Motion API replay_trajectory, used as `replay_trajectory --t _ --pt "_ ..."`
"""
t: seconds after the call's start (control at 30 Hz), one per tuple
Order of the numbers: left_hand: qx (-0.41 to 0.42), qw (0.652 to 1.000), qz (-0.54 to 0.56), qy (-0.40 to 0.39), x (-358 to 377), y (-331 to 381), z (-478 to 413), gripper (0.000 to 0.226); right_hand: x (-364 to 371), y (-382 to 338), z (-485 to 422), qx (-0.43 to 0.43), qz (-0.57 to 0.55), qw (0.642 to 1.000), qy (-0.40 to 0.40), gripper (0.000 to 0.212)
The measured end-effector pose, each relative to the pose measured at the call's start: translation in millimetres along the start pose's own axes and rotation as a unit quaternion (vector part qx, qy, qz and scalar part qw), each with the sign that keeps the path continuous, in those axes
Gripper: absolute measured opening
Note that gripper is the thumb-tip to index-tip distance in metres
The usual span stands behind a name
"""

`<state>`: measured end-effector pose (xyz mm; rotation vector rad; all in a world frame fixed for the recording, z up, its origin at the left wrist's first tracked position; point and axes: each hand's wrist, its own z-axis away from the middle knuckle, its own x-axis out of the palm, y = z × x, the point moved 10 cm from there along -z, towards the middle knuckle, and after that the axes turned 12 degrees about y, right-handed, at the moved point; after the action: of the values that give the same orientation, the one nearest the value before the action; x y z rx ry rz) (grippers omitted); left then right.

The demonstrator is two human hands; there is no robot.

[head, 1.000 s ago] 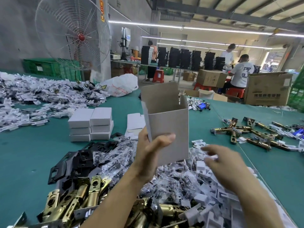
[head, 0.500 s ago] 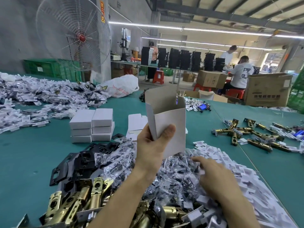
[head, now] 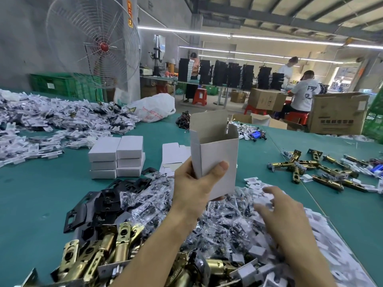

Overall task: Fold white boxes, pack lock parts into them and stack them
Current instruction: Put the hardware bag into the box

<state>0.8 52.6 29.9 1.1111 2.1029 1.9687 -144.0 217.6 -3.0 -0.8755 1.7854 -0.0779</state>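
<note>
My left hand (head: pixel 194 189) holds an upright white box (head: pixel 217 154) by its lower end, thumb across the front, its top flaps open. My right hand (head: pixel 284 216) hovers with spread fingers over the heap of small clear bags with screws (head: pixel 223 224) and holds nothing. Brass latch bolts (head: pixel 103 249) lie at the near left, black strike plates (head: pixel 107 204) beside them. A stack of closed white boxes (head: pixel 117 157) stands on the green table (head: pixel 41 193) at the left. Flat unfolded box blanks (head: pixel 174 154) lie behind my left hand.
White plastic pieces (head: pixel 331 255) spread along the right of the heap. More brass latches (head: pixel 315 170) lie far right. A large pile of bagged parts (head: pixel 51 123) covers the far left. A big fan (head: pixel 93 42), cardboard cartons (head: pixel 337 114) and seated people (head: pixel 304 94) are beyond the table.
My right hand moved forward and left over the bag heap, fingers spreading. The box in my left hand dropped slightly and stays upright.
</note>
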Motion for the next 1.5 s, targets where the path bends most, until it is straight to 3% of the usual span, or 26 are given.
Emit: replay_trajectory --t 0.13,0.2,0.3,0.4,0.57,0.67,1.0,1.3,1.5 --pt "0.015 0.998 -0.052 -0.043 10 -2 4 0.016 -47 -24 -6 -0.009 -0.195 0.978 0.075 0.004" --pt "0.023 0.995 -0.068 -0.066 15 -2 7 0.015 -75 -39 -3 -0.04 -0.254 0.958 0.124 0.017" --pt "0.038 0.993 -0.085 -0.074 17 -3 8 0.023 -121 -60 10 -0.107 -0.322 0.913 0.225 0.014" --pt "0.065 0.99 -0.088 -0.085 19 1 10 0.026 -157 -74 28 -0.17 -0.35 0.868 0.309 0.012" --pt "0.145 0.98 -0.109 -0.085 23 11 15 0.022 -178 -99 57 -0.252 -0.31 0.833 0.382 0.007" --pt "0.199 0.969 -0.128 -0.066 21 16 17 0.01 -170 -111 66 -0.266 -0.281 0.833 0.395 0.011" --pt "0.262 0.939 -0.22 -0.037 19 19 16 0.024 -144 -115 28 -0.23 -0.25 0.863 0.374 0.01" --pt "0.271 0.933 -0.235 -0.027 15 22 17 0.036 -150 -105 20 -0.195 -0.32 0.844 0.382 0.011" --pt "0.274 0.933 -0.231 -0.034 17 23 18 0.038 -139 -114 12 -0.207 -0.3 0.871 0.33 0.011"
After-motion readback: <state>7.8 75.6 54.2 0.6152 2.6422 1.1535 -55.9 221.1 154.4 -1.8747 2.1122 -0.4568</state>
